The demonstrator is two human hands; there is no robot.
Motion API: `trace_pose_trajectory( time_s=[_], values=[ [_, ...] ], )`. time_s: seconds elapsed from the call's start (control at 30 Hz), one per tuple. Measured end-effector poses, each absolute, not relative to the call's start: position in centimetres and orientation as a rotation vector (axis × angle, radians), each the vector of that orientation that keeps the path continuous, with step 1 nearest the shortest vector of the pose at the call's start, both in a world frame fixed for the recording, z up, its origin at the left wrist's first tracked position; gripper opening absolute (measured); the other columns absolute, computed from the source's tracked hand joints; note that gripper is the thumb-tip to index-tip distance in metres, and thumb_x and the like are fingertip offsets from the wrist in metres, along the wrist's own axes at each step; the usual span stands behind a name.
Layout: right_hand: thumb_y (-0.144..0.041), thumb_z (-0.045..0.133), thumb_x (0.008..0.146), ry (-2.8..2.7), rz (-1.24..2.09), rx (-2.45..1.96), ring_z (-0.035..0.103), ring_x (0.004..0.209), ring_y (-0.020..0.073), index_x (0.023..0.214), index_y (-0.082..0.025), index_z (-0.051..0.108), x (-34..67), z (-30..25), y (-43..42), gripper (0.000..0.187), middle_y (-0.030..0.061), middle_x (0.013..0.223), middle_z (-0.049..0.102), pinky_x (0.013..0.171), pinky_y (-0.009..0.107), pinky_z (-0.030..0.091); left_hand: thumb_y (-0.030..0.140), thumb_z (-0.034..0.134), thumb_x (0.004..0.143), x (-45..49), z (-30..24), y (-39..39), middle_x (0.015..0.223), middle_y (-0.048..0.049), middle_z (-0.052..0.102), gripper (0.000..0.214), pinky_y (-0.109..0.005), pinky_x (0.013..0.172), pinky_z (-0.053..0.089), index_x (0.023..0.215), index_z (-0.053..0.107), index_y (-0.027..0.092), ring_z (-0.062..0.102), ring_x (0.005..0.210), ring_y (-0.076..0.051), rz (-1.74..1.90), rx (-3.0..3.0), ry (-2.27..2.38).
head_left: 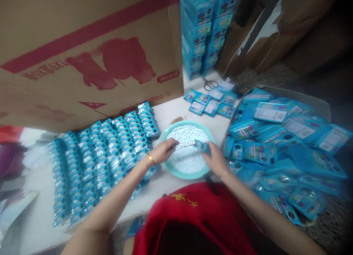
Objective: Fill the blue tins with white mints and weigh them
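A round mint-green basin filled with small white pellets sits on the table in front of me. Over its right side, my right hand grips a small blue printed box, with one end pointing toward the middle of the basin. My left hand is over the left part of the basin, fingers pinched together at the pellets. What those fingers hold, if anything, is too small to tell.
Rows of small blue boxes stand left on the white table. Behind them rises a large cardboard box. Flat blue packs, scissors and stacked blue cartons lie beyond. A bin heaped with blue packs is at right.
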State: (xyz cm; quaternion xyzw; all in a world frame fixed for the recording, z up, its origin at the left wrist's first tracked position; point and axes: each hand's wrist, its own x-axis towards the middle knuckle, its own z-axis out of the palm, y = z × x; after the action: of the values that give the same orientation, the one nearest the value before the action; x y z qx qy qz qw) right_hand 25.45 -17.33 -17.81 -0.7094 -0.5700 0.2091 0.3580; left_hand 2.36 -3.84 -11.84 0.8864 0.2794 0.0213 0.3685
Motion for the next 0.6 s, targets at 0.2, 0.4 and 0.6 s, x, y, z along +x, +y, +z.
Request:
trace_pose_trajectory(
  time_s=[0.2,0.4,0.6],
  values=[
    [-0.018,0.051,0.079,-1.615,0.503,-1.729,0.057,0.104,0.0293,0.113,-0.021,0.051,24.0,-19.6,-16.2,0.035,0.0113,0.107,0.06,0.088,0.047,0.048,0.013,0.041,0.087,4.7,-7.8,-5.1,0.105,-0.0085,0.059,0.029,-0.033,0.089,0.046,0.114,0.053,0.017,0.057,0.098,-0.02,-0.236,2.508,0.789],
    [-0.017,0.049,0.078,-1.598,0.517,-1.694,0.056,0.104,0.0287,0.113,-0.02,0.05,23.5,-20.6,-16.4,0.035,0.0116,0.107,0.059,0.087,0.047,0.049,0.009,0.037,0.089,7.7,-5.2,-7.7,0.095,-0.01,0.057,0.024,-0.035,0.074,0.048,0.106,0.053,0.016,0.057,0.09,-0.024,-0.454,2.684,0.918],
    [-0.017,0.05,0.077,-1.584,0.527,-1.721,0.056,0.103,0.0278,0.113,-0.021,0.049,23.7,-21.4,-16.2,0.036,0.0109,0.107,0.059,0.088,0.046,0.048,0.015,0.033,0.094,8.1,-5.4,-8.8,0.093,-0.0104,0.056,0.025,-0.033,0.076,0.048,0.1,0.057,0.016,0.054,0.09,-0.022,-0.417,2.689,0.891]
  ],
)
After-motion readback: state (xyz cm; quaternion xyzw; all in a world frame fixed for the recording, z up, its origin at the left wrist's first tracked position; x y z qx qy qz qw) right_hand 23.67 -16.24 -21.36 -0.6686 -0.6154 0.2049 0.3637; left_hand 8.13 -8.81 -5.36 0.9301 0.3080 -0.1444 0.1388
